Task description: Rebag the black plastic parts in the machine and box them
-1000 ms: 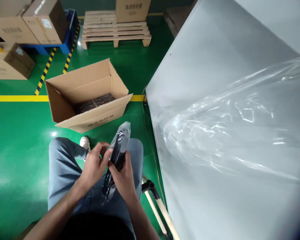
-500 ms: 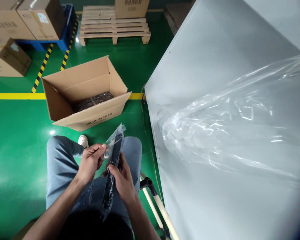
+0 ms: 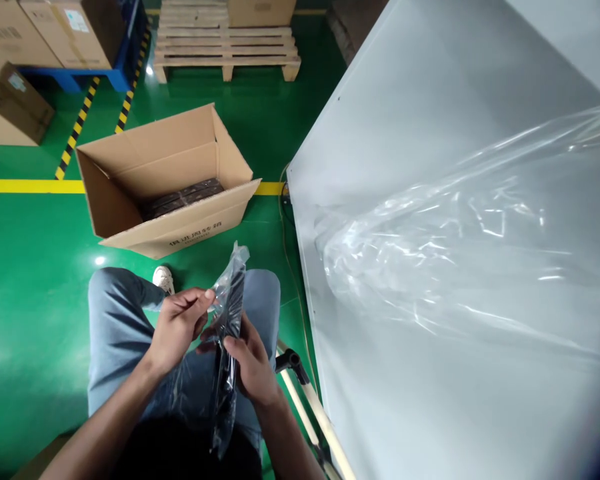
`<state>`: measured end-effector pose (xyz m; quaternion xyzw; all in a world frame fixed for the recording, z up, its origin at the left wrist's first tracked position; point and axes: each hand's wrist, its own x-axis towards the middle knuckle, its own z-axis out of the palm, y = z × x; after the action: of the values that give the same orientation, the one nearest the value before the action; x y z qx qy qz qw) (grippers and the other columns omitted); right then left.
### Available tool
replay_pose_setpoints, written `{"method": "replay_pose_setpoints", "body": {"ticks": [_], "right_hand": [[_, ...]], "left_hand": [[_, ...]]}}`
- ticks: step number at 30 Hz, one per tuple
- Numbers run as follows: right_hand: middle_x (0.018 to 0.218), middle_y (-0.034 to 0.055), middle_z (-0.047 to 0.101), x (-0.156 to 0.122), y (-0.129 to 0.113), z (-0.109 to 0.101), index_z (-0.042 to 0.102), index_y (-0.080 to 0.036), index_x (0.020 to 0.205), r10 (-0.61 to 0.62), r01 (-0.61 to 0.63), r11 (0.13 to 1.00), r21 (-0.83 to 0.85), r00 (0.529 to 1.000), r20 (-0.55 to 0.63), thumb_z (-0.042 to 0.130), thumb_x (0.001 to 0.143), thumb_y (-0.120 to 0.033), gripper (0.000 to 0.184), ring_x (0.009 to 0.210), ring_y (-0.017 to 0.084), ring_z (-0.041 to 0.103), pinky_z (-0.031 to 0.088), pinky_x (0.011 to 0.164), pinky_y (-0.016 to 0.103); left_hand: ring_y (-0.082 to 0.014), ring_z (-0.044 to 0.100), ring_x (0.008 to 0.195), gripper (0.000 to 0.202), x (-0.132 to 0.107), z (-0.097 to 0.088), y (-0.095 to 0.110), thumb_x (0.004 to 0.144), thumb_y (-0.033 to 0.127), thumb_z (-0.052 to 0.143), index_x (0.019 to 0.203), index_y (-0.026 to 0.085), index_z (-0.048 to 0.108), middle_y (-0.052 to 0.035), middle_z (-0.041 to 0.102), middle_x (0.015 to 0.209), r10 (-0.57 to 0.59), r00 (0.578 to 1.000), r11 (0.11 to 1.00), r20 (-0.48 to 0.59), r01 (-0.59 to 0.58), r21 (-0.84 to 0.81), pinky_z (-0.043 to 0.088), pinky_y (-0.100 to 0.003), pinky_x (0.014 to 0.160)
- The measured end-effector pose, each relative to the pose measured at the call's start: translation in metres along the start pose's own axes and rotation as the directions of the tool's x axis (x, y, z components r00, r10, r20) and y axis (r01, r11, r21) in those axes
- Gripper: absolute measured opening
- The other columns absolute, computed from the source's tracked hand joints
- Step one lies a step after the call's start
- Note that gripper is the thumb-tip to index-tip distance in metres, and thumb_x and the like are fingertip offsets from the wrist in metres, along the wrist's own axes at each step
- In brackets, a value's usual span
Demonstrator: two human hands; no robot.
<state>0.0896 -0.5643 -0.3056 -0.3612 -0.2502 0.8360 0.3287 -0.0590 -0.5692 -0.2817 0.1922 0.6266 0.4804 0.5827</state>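
Note:
A long, dark bar-shaped part point(image 3: 234, 303) lies inside a clear plastic bag point(image 3: 225, 283), held over my lap. My left hand point(image 3: 180, 327) pinches the bag's loose film near its upper end, thumb on top. My right hand point(image 3: 253, 357) is wrapped round the bagged part at mid-length, thumb on the near side and fingertips showing past its left side. What the dark part is exactly, I cannot make out through the film. Beyond my knees an open cardboard box point(image 3: 200, 230) stands on the floor, with dark, film-wrapped pieces point(image 3: 185, 198) lying in it.
A pale grey surface point(image 3: 405, 400) with a large sheet of clear plastic film point(image 3: 405, 253) fills the right. Beside my right leg is a frame of cream tubes point(image 3: 325, 423) with a black joint. A wooden pallet point(image 3: 225, 50) and cartons on a blue pallet point(image 3: 123, 70) stand at the back.
The bagged part has turned a little more upright, its lower end swinging right. My right hand has shifted slightly along it; my left hand still pinches the film. The whole view has shifted slightly.

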Motion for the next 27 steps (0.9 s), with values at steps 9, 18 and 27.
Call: {"method": "replay_pose_setpoints", "body": {"ticks": [9,18,27], "right_hand": [[0.092,0.0068,0.077,-0.005,0.005,-0.004,0.075,-0.028,0.112,0.081,-0.082,0.994,0.071,0.997,0.020,0.082,0.071,-0.061,0.053,0.099,0.032,0.074,0.064,0.080,0.049],[0.092,0.0081,0.078,-0.005,0.011,-0.010,0.076,-0.025,0.114,0.136,-0.141,0.985,0.104,0.989,0.052,0.083,0.066,-0.066,0.063,0.100,0.033,0.075,0.063,0.083,0.051],[0.094,0.0067,0.079,-0.002,0.017,-0.010,0.075,-0.026,0.108,0.166,-0.165,0.979,0.116,0.986,0.002,0.080,0.070,-0.062,0.052,0.098,0.033,0.075,0.063,0.084,0.052]], "left_hand": [[-0.0076,0.034,0.043,0.053,-0.008,0.004,0.015,0.083,0.067,0.076,0.067,0.017,0.068,0.0053,0.040,0.048,0.078,0.996,0.992,0.051,-0.083,0.099,0.031,-0.022,0.040],[-0.0075,0.033,0.043,0.048,-0.013,0.003,0.009,0.082,0.064,0.078,0.077,0.016,0.076,0.0064,0.038,0.048,0.062,0.998,0.992,0.006,-0.062,0.107,0.032,-0.021,0.040],[-0.0090,0.041,0.050,0.053,-0.008,-0.015,0.013,0.081,0.063,0.080,0.106,0.017,0.073,0.0050,0.049,0.062,-0.029,0.957,0.999,0.289,0.016,0.049,0.034,-0.019,0.043]]}}
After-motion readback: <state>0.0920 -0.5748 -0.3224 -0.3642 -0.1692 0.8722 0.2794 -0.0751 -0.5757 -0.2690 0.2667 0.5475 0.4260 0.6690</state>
